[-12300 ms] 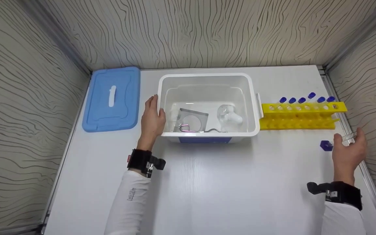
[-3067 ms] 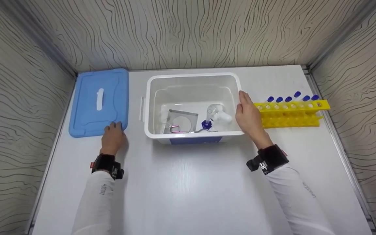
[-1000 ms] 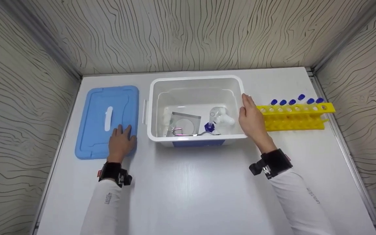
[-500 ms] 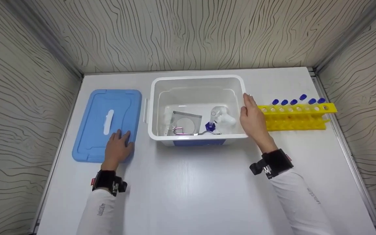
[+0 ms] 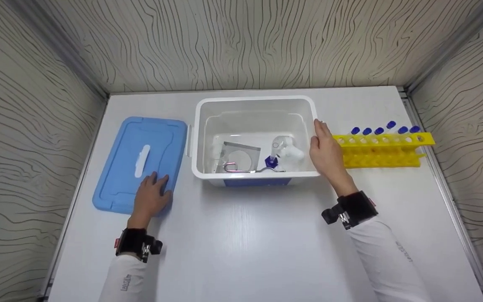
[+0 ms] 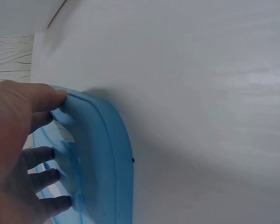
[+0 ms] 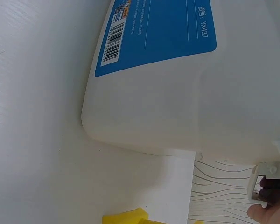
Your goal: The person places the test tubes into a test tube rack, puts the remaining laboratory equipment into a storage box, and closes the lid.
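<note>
In the head view, a blue lid (image 5: 113, 176) with a white handle lies at the left of the table, its far right corner by the white box's left handle. My left hand (image 5: 151, 196) rests on its near right part, fingers spread; in the left wrist view the thumb (image 6: 49, 95) touches the lid's edge. An uncovered white plastic box (image 5: 258, 113) stands mid-table. My right hand (image 5: 326, 153) holds its right side; in the right wrist view the fingers (image 7: 273, 193) are curled at a white side handle (image 7: 253, 186), partly out of frame.
Inside the box lie a grey plate (image 5: 252, 152) with a round hole, a bent metal rod (image 5: 262, 170), a purple-based glass item (image 5: 271, 162) and a clear and white piece (image 5: 289, 153). A yellow rack (image 5: 377, 161) with several blue-capped tubes stands at the right.
The purple-based glass item, in my right hand earlier, now lies in the box. My left hand has moved from the box to the lid, which has slid nearer and rightward. My right hand stays at the box.
</note>
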Action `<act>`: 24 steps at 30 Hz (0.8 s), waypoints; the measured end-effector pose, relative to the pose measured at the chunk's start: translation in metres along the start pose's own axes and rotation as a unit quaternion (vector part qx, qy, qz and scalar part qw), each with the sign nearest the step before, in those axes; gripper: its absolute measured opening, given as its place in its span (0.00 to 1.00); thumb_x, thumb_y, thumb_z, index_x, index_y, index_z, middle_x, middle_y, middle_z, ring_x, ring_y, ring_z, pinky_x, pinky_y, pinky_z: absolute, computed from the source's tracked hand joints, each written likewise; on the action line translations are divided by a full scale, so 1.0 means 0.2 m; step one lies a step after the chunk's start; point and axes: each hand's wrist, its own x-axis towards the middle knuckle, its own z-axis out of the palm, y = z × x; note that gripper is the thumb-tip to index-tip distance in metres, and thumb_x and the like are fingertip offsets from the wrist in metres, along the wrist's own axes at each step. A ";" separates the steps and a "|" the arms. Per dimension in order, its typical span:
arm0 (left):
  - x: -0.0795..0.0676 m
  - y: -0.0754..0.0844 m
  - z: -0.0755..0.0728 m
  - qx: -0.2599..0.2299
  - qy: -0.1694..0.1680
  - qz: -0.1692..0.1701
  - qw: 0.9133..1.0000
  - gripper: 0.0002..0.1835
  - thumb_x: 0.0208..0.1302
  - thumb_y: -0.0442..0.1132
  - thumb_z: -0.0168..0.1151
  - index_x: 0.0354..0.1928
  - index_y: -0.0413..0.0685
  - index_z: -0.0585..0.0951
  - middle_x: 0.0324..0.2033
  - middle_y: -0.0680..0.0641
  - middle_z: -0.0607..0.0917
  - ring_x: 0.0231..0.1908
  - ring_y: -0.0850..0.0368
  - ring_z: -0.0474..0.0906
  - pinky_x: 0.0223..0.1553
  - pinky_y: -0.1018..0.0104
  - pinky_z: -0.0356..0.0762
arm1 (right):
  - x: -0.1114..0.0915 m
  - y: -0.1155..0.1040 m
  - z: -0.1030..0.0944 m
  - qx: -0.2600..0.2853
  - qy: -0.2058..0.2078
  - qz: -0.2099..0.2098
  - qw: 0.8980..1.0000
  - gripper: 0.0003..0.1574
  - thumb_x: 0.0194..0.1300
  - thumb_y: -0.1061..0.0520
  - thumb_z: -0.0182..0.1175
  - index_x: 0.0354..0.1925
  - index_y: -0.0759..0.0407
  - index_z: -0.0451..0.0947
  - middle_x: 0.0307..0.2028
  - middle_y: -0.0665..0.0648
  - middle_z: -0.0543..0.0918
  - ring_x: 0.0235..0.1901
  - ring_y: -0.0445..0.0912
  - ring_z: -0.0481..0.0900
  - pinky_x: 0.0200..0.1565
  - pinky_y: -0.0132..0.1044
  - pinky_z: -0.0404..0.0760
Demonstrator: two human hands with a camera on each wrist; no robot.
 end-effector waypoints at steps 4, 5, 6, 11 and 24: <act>-0.03 -0.01 0.00 0.003 0.009 0.012 1.000 0.30 0.67 0.44 0.55 0.69 0.42 0.71 0.72 0.27 0.61 0.72 0.25 0.54 0.70 0.33 0.58 | 0.00 0.00 0.00 0.003 0.004 -0.004 1.000 0.34 0.77 0.57 0.41 0.77 0.62 0.51 0.77 0.66 0.55 0.78 0.59 0.52 0.76 0.55 0.53; -0.04 -0.01 0.00 0.003 0.013 0.015 1.000 0.30 0.66 0.44 0.56 0.69 0.42 0.71 0.72 0.27 0.62 0.72 0.25 0.55 0.70 0.33 0.59 | 0.00 0.00 0.00 0.004 0.005 -0.006 1.000 0.34 0.77 0.57 0.41 0.77 0.63 0.51 0.76 0.67 0.56 0.77 0.59 0.52 0.76 0.55 0.53; -0.05 -0.01 0.01 0.003 0.016 0.017 1.000 0.29 0.66 0.44 0.56 0.68 0.41 0.72 0.71 0.27 0.62 0.71 0.26 0.56 0.69 0.32 0.60 | 0.00 0.00 0.00 0.005 0.006 -0.008 1.000 0.34 0.77 0.57 0.41 0.76 0.63 0.52 0.76 0.67 0.56 0.77 0.60 0.52 0.76 0.55 0.53; -0.07 -0.03 0.01 0.002 0.021 0.028 0.999 0.29 0.65 0.43 0.57 0.67 0.41 0.73 0.70 0.27 0.64 0.70 0.26 0.58 0.67 0.32 0.63 | 0.00 0.00 -0.01 0.007 0.004 -0.009 1.000 0.34 0.77 0.58 0.41 0.76 0.64 0.52 0.76 0.68 0.56 0.77 0.61 0.52 0.76 0.56 0.54; -0.13 0.00 -0.05 -0.012 -0.011 -0.006 1.000 0.28 0.65 0.41 0.59 0.66 0.39 0.73 0.68 0.28 0.68 0.68 0.28 0.63 0.64 0.33 0.67 | -0.01 0.00 0.00 0.007 -0.002 0.006 1.000 0.34 0.78 0.56 0.41 0.77 0.61 0.50 0.77 0.65 0.55 0.78 0.58 0.51 0.76 0.55 0.53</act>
